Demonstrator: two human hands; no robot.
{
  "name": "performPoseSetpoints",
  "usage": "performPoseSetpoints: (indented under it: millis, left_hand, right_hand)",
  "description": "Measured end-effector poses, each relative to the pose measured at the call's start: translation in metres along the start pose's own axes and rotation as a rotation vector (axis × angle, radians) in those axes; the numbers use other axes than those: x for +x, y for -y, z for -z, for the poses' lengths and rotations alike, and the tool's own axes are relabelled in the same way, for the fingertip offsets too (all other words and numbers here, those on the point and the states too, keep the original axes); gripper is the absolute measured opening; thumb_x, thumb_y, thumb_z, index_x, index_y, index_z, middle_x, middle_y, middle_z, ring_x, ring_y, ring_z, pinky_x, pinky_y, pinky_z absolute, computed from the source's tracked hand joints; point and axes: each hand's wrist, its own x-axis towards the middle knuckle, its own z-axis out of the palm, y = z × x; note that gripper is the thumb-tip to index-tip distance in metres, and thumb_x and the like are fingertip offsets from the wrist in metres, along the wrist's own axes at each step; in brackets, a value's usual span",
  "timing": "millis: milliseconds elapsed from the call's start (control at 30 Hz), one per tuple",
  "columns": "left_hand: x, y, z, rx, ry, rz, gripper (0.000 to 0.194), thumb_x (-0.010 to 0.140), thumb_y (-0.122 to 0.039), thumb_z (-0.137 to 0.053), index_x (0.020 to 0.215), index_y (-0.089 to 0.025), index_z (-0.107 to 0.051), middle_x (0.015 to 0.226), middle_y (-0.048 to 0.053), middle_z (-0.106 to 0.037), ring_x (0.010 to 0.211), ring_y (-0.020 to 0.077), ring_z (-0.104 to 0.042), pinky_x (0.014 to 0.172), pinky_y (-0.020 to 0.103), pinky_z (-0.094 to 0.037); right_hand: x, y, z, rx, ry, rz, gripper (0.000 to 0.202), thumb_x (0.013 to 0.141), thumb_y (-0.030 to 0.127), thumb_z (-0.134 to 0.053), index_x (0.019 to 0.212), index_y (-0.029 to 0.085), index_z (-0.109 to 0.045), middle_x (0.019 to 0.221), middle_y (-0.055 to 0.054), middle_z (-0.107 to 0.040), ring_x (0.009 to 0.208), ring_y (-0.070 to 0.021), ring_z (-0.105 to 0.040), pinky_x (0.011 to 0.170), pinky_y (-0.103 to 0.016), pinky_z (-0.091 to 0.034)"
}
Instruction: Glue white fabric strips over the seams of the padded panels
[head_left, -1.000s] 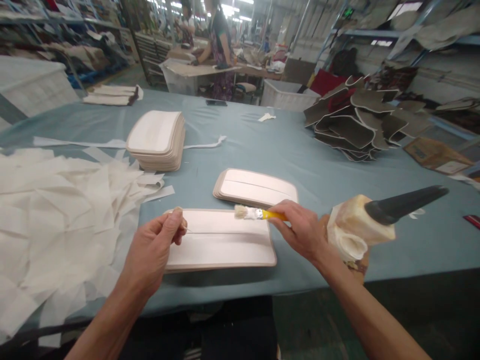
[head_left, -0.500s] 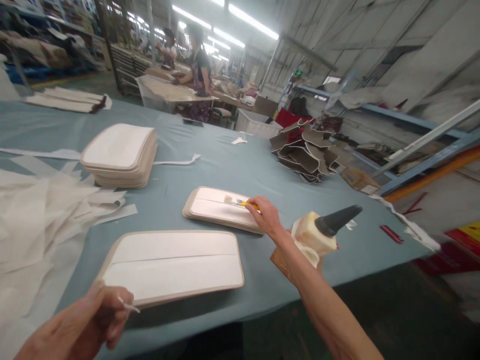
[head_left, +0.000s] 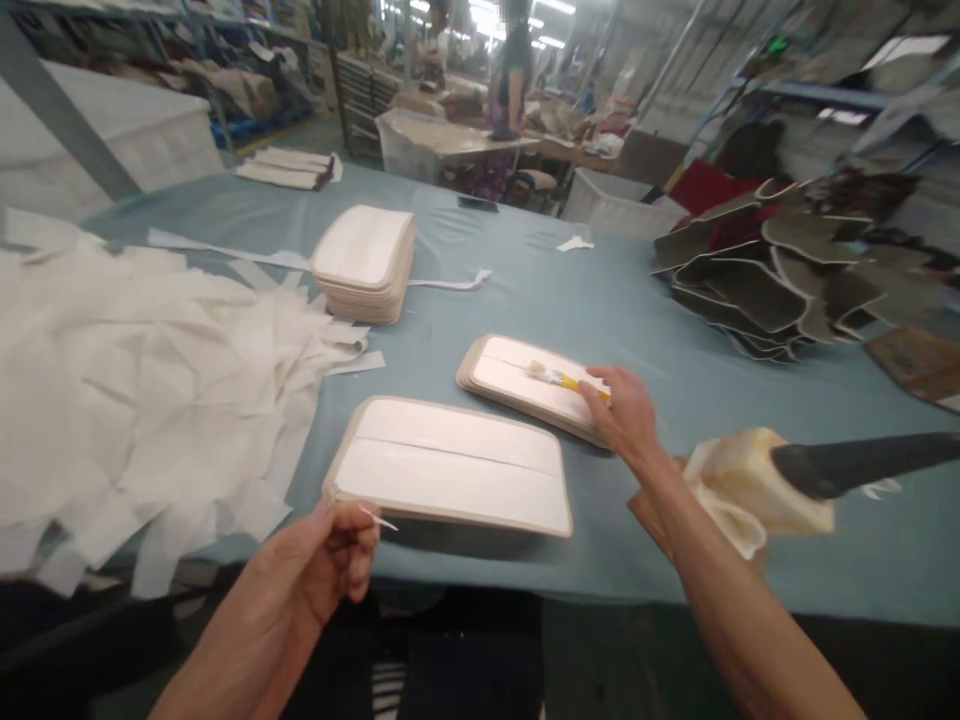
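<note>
My right hand (head_left: 626,410) is closed round the yellow handle of a brush (head_left: 559,378), whose bristles are over a small stack of white panels with beige edges (head_left: 517,375). Nearer me lies a larger white panel (head_left: 450,465) with a dark line along it. My left hand (head_left: 330,550) is at that panel's near left corner, fingers curled in a pinch, with a thin white strip (head_left: 381,519) sticking out from them. A cream container with a dark spout or handle (head_left: 757,485) stands beside my right forearm.
White fabric strips (head_left: 165,400) are heaped at the left. Behind the panels stands a taller stack of white pads (head_left: 364,250). Dark grey cut pieces (head_left: 772,270) are piled at the back right. A person (head_left: 510,100) stands beyond the table (head_left: 555,300).
The view has turned left and downward, so the table items appear further right. My right hand still holds the brush over the small stack, and my left hand remains by the larger panel's corner.
</note>
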Motion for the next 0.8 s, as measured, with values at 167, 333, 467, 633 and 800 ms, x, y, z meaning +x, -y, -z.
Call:
performPoseSetpoints:
  millis: [167, 333, 467, 633, 800]
  left_hand:
    - [-0.033, -0.002, -0.006, -0.054, -0.066, 0.031, 0.048, 0.072, -0.064, -0.086, 0.085, -0.019, -0.078, 0.079, 0.003, -0.065, 0.068, 0.0119, -0.053, 0.061, 0.024, -0.05]
    - [-0.055, 0.001, 0.007, -0.027, -0.076, 0.105, 0.052, 0.065, -0.068, -0.088, 0.077, -0.019, -0.076, 0.074, 0.002, -0.063, 0.067, 0.0135, -0.052, 0.062, 0.026, -0.049]
    - [-0.078, 0.021, 0.046, 0.028, -0.143, 0.179, 0.054, 0.069, -0.072, -0.084, 0.076, -0.019, -0.073, 0.073, 0.001, -0.061, 0.066, 0.0131, -0.051, 0.062, 0.026, -0.046]
    - [-0.104, 0.07, 0.137, 0.118, -0.461, 0.171, 0.06, 0.073, -0.079, -0.074, 0.076, -0.02, -0.066, 0.08, 0.002, -0.063, 0.075, 0.0169, -0.056, 0.067, 0.029, -0.048]
    - [-0.122, 0.132, 0.247, 0.283, -0.958, 0.241, 0.058, 0.078, -0.074, -0.073, 0.082, -0.016, -0.069, 0.084, 0.003, -0.067, 0.089, 0.023, -0.064, 0.077, 0.034, -0.052]
  right_hand:
    - [-0.024, 0.044, 0.026, 0.206, -0.187, -0.227, 0.041, 0.093, 0.053, -0.061, 0.108, 0.017, -0.074, 0.094, -0.009, -0.077, 0.081, -0.0235, -0.068, 0.079, -0.039, -0.056]
    - [-0.065, 0.118, 0.056, 0.266, -0.207, -0.139, 0.031, 0.094, 0.051, -0.067, 0.103, 0.022, -0.075, 0.093, -0.005, -0.077, 0.077, -0.0213, -0.071, 0.077, -0.037, -0.058]
    - [-0.101, 0.174, 0.066, 0.31, -0.063, 0.044, 0.021, 0.099, 0.046, -0.066, 0.102, 0.027, -0.074, 0.088, -0.004, -0.077, 0.077, -0.0231, -0.073, 0.074, -0.037, -0.059]
    - [-0.13, 0.234, 0.062, 0.601, 0.267, 0.303, 0.007, 0.1, 0.033, -0.064, 0.101, 0.033, -0.07, 0.075, -0.002, -0.074, 0.061, -0.023, -0.071, 0.056, -0.034, -0.059]
    - [-0.144, 0.282, 0.05, 0.798, 0.347, 0.53, 0.01, 0.099, 0.032, -0.063, 0.104, 0.035, -0.071, 0.075, -0.001, -0.077, 0.059, -0.0247, -0.074, 0.051, -0.036, -0.06]
